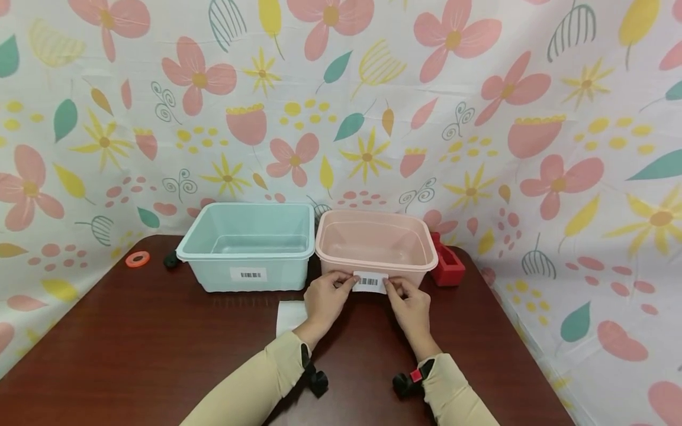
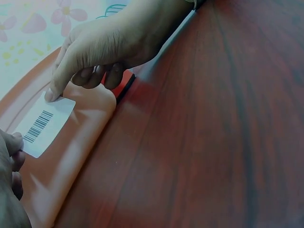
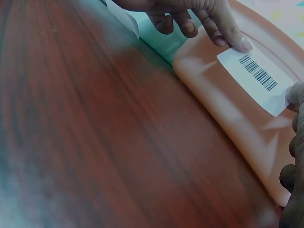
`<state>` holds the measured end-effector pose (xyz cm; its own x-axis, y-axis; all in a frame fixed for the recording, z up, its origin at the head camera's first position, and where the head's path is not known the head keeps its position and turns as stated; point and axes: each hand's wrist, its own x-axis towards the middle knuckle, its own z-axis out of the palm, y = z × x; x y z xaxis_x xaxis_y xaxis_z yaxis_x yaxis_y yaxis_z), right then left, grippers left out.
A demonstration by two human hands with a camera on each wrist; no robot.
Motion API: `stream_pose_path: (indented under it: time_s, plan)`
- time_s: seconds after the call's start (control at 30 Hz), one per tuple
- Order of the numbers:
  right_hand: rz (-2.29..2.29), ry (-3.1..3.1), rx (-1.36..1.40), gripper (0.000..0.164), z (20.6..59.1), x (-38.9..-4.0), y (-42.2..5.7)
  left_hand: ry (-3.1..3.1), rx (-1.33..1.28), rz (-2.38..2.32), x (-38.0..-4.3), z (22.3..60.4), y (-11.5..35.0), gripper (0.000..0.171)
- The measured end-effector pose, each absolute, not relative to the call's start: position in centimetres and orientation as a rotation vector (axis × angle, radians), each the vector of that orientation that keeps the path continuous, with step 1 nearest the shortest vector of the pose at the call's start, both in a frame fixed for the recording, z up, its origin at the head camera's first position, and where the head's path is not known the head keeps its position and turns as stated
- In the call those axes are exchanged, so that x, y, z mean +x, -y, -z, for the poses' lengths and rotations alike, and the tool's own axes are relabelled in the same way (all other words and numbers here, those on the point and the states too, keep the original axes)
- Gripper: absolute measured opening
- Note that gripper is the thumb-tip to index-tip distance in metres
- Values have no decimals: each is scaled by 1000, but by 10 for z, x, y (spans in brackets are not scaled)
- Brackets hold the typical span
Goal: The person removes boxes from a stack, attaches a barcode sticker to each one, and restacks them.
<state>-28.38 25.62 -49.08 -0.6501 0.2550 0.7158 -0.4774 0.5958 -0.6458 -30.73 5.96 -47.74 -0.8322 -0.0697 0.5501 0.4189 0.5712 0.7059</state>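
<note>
A white barcode label (image 1: 370, 282) is held by its two ends in front of the outer front wall of the pink plastic bin (image 1: 376, 265). My left hand (image 1: 325, 302) pinches the label's left end between thumb and fingers. At the other end, my right hand (image 1: 412, 309) grips the right edge the same way. The right wrist view shows the label (image 3: 256, 78) slightly bowed, its lower edge standing a little off the bin wall. Whether its back touches the wall anywhere, I cannot tell.
Left of the pink bin stands a light blue bin (image 1: 213, 275) with a similar label (image 1: 248, 274) on its front. A white sheet (image 1: 290, 315) lies by my left wrist. A red holder (image 1: 447, 269) sits at right; an orange ring (image 1: 137, 259) lies at far left.
</note>
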Motion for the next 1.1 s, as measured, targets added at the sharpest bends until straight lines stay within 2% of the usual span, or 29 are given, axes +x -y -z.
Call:
stream_pose_path:
  time_s: [0.33,1.1]
  plan:
    - [-1112,1987,126,18,489,-283,-254,2271,-272,1234,-308,477,-62,15]
    - [-1004,1934,48,22,487,-290,-245,2246,-274,1218,-310,477,-65,15]
